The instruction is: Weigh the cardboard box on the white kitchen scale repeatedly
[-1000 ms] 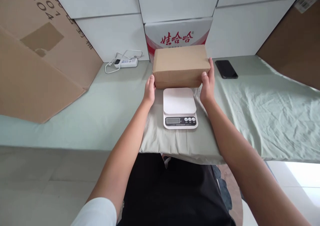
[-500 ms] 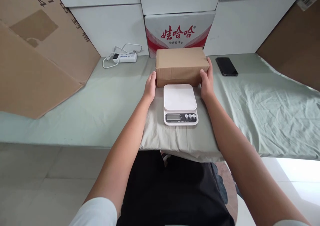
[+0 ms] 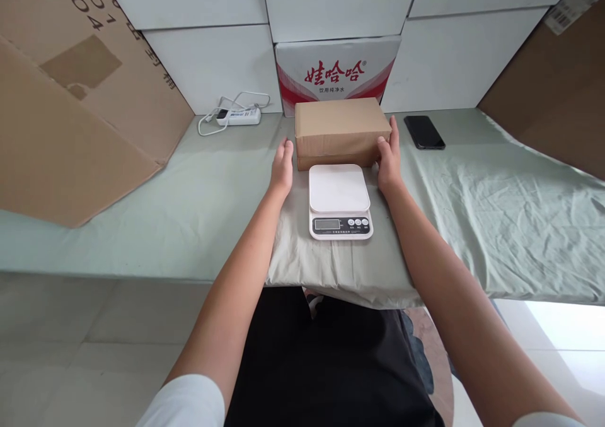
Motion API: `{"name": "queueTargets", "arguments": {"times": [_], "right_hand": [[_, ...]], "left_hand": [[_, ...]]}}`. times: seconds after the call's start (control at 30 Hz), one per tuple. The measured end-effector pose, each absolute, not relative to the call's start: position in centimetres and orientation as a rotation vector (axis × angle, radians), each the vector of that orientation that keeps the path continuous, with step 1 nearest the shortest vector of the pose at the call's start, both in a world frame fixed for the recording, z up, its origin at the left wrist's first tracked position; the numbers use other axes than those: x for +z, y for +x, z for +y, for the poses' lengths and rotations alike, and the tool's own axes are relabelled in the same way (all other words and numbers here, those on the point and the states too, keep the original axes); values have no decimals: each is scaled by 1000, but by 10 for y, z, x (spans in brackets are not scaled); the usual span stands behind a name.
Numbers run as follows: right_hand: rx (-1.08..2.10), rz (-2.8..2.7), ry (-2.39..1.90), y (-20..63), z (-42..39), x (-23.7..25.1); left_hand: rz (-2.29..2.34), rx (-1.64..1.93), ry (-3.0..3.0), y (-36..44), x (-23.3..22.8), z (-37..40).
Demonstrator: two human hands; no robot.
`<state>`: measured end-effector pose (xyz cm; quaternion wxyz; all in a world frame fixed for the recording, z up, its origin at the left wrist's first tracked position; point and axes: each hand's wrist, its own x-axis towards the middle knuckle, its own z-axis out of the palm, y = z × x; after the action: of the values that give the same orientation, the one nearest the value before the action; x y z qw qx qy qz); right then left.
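One box [image 3: 341, 130] between two hands

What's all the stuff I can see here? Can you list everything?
brown parcel box: one, tan, on the cloth behind the scale
kitchen scale: one, white, centre of the cloth, nothing on its plate
phone: one, black, flat, right of the parcel
power strip: one, white, with cable, back left
printed carton: one, white and red, behind the parcel
cardboard sheet: one, brown, leaning at left
table cloth: one, pale green
left hand: open, just off the parcel's left end
right hand: open, against the parcel's right end
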<state>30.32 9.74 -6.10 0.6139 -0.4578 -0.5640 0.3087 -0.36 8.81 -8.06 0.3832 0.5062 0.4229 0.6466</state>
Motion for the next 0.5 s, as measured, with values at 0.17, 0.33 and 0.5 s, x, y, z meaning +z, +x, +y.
{"name": "queueTargets", "arguments": {"times": [0.17, 0.33, 0.5], "right_hand": [[770, -1346, -1014, 311, 87, -59], [773, -1307, -1025, 310, 84, -62], [756, -1291, -1038, 310, 89, -68]], "left_hand": [[1159, 1653, 1148, -18, -74, 87], [1130, 1624, 1188, -13, -73, 83], [1127, 1606, 1232, -12, -73, 81]]}}
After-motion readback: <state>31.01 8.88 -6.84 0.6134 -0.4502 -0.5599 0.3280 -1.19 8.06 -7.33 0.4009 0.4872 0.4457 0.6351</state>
